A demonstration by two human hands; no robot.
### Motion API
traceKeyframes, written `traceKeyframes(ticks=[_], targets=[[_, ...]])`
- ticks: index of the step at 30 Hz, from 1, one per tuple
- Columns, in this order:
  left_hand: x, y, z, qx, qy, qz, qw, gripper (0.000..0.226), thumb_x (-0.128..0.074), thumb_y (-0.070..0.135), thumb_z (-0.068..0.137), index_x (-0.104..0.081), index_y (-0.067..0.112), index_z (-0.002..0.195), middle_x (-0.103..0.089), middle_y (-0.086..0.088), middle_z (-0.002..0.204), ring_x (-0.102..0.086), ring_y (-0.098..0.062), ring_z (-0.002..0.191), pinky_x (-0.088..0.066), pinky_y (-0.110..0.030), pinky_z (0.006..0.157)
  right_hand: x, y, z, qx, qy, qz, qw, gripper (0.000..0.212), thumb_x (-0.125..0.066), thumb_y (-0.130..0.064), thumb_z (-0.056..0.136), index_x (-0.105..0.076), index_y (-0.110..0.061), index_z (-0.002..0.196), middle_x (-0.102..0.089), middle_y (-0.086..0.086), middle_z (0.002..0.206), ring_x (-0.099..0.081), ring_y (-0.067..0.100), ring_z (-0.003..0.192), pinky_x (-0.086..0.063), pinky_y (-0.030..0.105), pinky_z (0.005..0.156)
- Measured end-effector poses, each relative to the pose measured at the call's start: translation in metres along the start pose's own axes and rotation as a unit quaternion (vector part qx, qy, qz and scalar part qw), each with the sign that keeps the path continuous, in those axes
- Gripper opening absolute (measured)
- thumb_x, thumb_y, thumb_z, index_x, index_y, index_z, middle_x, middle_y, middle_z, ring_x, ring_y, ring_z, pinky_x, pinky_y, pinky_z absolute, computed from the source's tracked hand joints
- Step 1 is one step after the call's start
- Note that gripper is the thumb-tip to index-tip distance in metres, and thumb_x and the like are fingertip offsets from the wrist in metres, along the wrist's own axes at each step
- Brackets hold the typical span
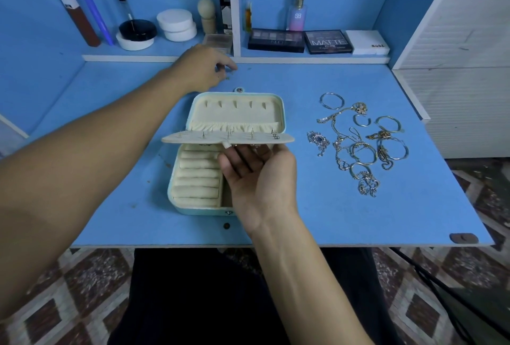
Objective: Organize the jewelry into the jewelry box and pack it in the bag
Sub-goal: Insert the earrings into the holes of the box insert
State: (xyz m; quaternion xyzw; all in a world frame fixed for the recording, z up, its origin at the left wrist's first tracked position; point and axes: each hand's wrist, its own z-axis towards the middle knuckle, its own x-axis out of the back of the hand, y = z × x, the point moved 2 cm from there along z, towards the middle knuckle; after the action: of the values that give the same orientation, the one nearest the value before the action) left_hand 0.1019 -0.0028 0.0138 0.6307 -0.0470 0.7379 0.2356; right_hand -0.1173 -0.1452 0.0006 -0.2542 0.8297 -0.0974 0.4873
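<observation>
Your right hand (256,173) is palm-up with fingers straight, propping the earring panel (227,137) level over the open jewelry box (234,113) at the centre of the blue table (358,220); several studs stand in the panel; your left hand (204,68) reaches beyond the box lid, fingertips curled together over small items (227,77) on the table, though whether they pinch anything cannot be told; the loose jewelry (358,140), bangles and chains, lies right of the box, well apart.
</observation>
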Motion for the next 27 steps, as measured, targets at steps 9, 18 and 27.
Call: traceKeyframes(ticks=[9,18,27], targets=[[0.0031,0.0013,0.0069,0.037,0.001,0.005,0.999,0.019,-0.066,0.015,0.092,-0.076,0.016,0.108,-0.073,-0.004,0.108,-0.063,-0.022,0.099,-0.051,-0.035,0.09,-0.0001,-0.0001,-0.0005,-0.007,0.003,-0.005,1.0,0.031,-0.042,-0.025,0.101,-0.069,-0.013,0.108,-0.07,0.012,0.103,-0.068,0.028,0.095,-0.055,0.037,0.09],[-0.0004,0.0035,0.0094,0.064,0.013,-0.002,0.998,0.012,-0.066,0.016,0.091,-0.076,0.012,0.097,-0.073,-0.008,0.097,-0.061,-0.022,0.093,-0.051,-0.036,0.086,-0.0006,-0.0006,-0.0029,-0.006,0.009,-0.011,1.0,0.032,-0.041,-0.024,0.101,-0.07,-0.013,0.111,-0.073,0.011,0.103,-0.07,0.026,0.096,-0.055,0.037,0.089],[0.003,0.0083,0.0057,0.078,0.029,-0.023,0.996,0.015,-0.058,0.01,0.092,-0.07,0.002,0.095,-0.068,-0.013,0.095,-0.059,-0.028,0.096,-0.048,-0.034,0.081,-0.001,-0.0003,-0.0045,-0.007,0.007,-0.009,1.0,0.032,-0.041,-0.022,0.1,-0.068,-0.011,0.113,-0.073,0.011,0.102,-0.069,0.025,0.092,-0.057,0.034,0.082]])
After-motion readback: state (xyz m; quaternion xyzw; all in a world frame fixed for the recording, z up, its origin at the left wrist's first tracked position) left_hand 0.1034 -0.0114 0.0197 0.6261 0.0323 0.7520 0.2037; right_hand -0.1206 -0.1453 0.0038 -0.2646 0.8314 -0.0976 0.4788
